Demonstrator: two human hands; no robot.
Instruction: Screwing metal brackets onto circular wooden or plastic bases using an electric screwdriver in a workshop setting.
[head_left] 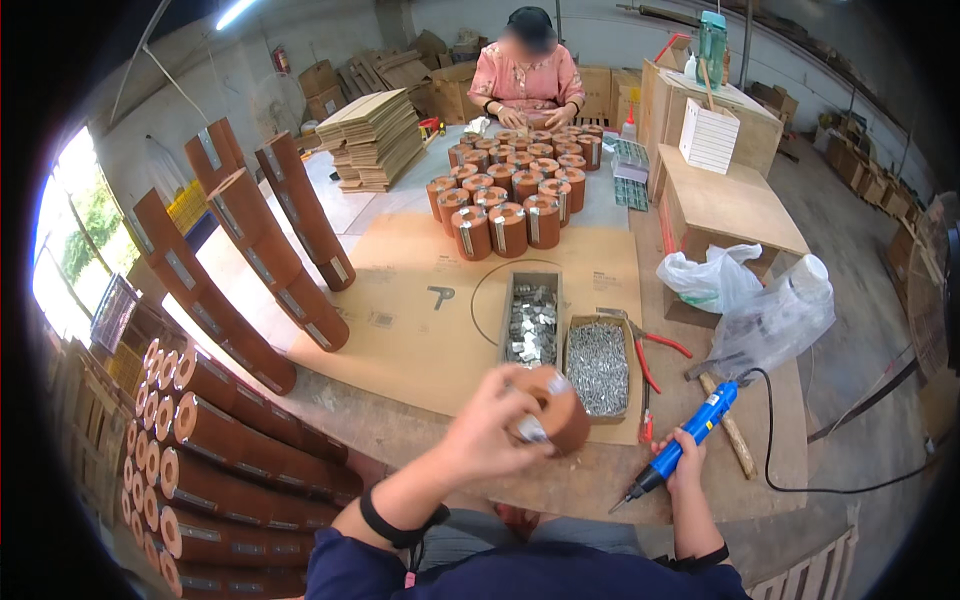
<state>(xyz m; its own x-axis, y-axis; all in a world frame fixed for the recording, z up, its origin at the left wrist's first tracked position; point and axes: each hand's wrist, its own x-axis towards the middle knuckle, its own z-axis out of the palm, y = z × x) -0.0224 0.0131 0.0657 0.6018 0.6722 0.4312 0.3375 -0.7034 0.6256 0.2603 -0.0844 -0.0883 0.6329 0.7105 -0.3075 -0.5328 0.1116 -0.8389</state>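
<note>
Over the near edge of the table, my left hand grips a short reddish-brown hollow cylinder by its rim, tilted, with silver metal plates on it. A blue corded electric screwdriver is in my right hand, its tip pointing down and left, apart from the cylinder. Just beyond the cylinder stand a long box of small bent metal plates and a cardboard box of small silver screws.
Many similar cylinders stand farther back, near a seated co-worker. Tall stacked columns rise at left, above piled tubes. Red-handled pliers, a hammer and a plastic bag lie right.
</note>
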